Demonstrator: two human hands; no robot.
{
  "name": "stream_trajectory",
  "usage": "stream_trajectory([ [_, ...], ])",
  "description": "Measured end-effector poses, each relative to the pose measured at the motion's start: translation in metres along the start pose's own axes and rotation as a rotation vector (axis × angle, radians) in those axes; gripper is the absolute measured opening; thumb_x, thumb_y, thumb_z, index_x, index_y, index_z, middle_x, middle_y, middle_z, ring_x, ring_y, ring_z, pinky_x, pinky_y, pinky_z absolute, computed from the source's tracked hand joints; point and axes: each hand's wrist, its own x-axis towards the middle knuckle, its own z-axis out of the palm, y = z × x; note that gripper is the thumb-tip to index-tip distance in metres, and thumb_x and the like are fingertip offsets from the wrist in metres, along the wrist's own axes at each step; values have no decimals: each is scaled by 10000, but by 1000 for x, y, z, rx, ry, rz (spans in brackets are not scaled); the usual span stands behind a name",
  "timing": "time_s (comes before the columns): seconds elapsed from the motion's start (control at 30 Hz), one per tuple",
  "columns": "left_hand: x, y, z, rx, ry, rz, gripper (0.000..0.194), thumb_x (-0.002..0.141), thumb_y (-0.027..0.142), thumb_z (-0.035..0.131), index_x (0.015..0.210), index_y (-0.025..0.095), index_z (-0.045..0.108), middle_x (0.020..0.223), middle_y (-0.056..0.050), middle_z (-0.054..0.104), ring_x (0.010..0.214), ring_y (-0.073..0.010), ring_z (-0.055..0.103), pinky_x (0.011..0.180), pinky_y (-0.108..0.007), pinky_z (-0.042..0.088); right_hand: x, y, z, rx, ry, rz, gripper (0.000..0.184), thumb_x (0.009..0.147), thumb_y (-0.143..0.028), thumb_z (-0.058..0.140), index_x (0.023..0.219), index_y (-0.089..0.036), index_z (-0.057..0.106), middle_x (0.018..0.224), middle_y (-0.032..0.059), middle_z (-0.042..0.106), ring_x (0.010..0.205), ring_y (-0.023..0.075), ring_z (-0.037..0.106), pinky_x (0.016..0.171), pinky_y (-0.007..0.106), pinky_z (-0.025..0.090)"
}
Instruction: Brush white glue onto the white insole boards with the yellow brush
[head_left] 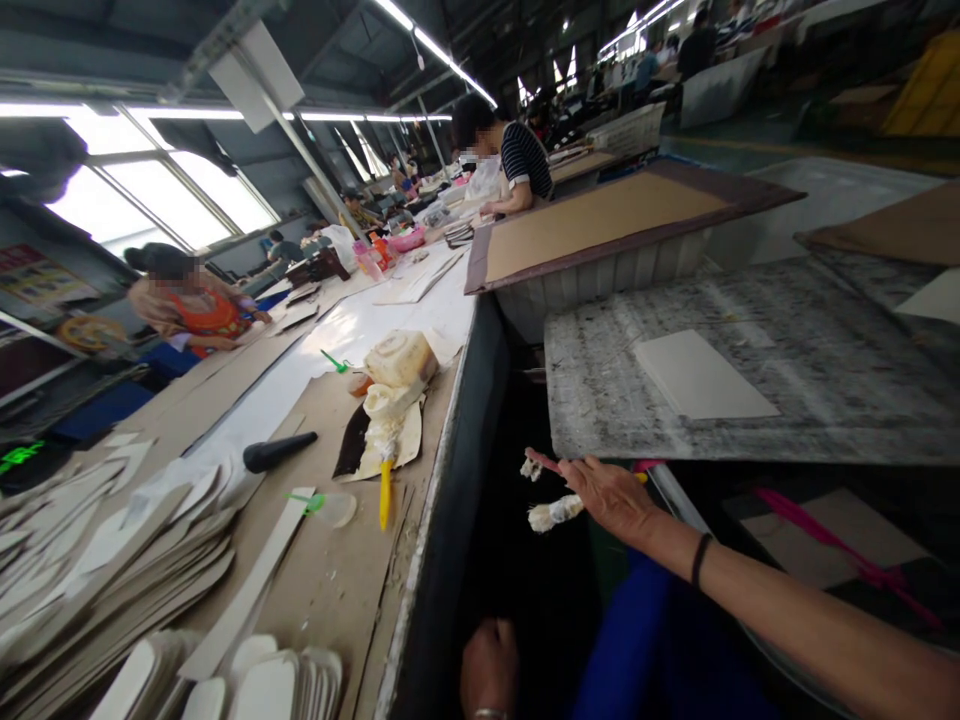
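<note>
Far left, stacked cardboard cutouts (112, 560) sat fanned beside white insole shapes (262, 685), ready to grab. A black-handled tool (277, 452) and a yellow brush (385, 495) lay on the brown paper, the brush parked beside its glue tub (401, 358). Low down, the left hand (489, 665) rested in shadow; its fingers couldn't be made out. Right hand (611, 497) reached out, fingers closed around two glue brushes (551, 512), bristles pointing left, just off the mottled board (750, 400).

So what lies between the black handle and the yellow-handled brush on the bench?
Only bare brown cardboard between black handle and yellow-handled brush, in the head view.
</note>
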Motion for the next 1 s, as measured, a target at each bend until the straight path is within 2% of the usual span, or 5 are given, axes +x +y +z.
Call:
stream_trajectory([
  [0.13,13,21,-4,-236,8,93,201,797,188,447,854,124,629,707,-69,668,667,-168,621,640,-248,436,-19,-17,4,15,27,-10,184,891,-96,408,1036,-133,515,713,23,578,644,149,504,532,263,363],
  [0.23,10,31,-14,-400,34,144,281,729,165,510,998,135,581,832,-54,664,777,-159,616,729,-238,445,-31,-33,9,42,27,10,183,889,-108,434,1059,-120,498,723,25,579,654,150,506,541,262,371],
  [0.33,0,39,-29,-535,41,203,249,778,303,450,876,136,607,860,-81,656,846,-186,597,782,-267,440,-35,-43,9,65,20,37,176,896,-134,437,1062,-122,495,710,21,575,640,148,499,532,263,364],
  [0.53,-15,53,-55,-692,1,268,379,746,477,467,776,135,628,600,-19,576,593,-147,525,601,-256,436,-29,-52,2,69,34,25,172,897,-148,442,1058,-121,496,694,21,565,632,149,487,529,270,342],
  [1.0,-16,45,-64,-398,-26,372,111,699,253,494,639,181,553,598,14,529,591,-129,493,569,-225,386,-15,-59,-16,53,51,-101,185,878,-96,434,1036,-156,509,665,-1,557,616,136,480,505,282,309],
])
